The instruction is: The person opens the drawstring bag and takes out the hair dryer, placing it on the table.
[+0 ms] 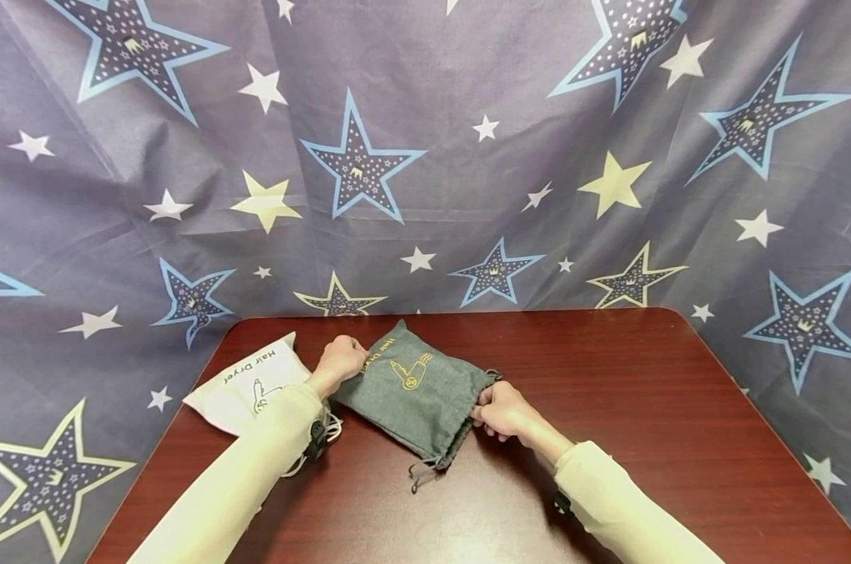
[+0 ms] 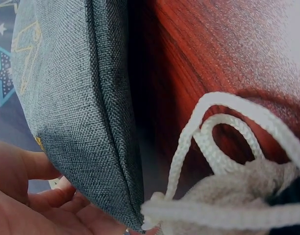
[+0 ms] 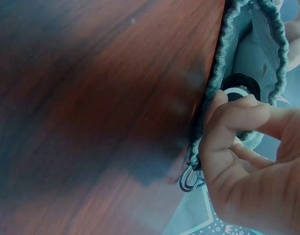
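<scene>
A grey cloth drawstring bag [image 1: 420, 392], printed in yellow with "Hair Dryer" and a dryer picture, lies tilted across the table. My left hand [image 1: 342, 359] holds it near its closed end, thumb on the upper side and fingers beneath in the left wrist view. At the bag's open mouth, the curled fingers of my right hand [image 1: 505, 409] grip the rim [image 3: 221, 63]. Inside the mouth shows a black round part [image 3: 248, 84] with a silver ring, partly covered by those fingers. The rest of that thing is hidden in the cloth.
A white drawstring bag [image 1: 245, 376], also marked "Hair Dryer", lies left of the grey one, partly behind my left forearm. Its white cord [image 2: 228, 105] loops near my left wrist. Behind the reddish-brown table [image 1: 609, 376] hangs a star-patterned curtain [image 1: 468, 204].
</scene>
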The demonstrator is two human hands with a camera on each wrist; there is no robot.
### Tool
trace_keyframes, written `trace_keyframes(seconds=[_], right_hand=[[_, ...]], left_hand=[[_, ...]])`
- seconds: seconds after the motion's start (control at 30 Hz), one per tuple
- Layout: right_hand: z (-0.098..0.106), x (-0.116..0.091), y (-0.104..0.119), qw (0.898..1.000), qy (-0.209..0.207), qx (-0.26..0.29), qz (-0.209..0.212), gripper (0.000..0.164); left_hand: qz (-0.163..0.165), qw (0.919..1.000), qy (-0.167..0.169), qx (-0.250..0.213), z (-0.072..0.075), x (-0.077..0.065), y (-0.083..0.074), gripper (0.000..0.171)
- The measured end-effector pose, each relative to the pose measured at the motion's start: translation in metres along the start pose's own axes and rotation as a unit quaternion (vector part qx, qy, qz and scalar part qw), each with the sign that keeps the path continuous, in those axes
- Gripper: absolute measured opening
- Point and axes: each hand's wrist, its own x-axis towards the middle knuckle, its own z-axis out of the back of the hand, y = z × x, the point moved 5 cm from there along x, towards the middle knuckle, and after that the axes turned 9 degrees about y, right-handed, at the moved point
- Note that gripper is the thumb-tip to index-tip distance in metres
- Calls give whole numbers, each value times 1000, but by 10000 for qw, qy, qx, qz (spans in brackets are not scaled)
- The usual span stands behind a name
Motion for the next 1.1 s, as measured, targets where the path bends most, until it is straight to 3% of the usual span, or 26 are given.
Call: trace_keyframes(seconds=[1.1], right_hand=[[5,-11,-4,9999,8,-133,-59,22]], left_hand=[[-70,9999,-75,14,3,2,2,20]])
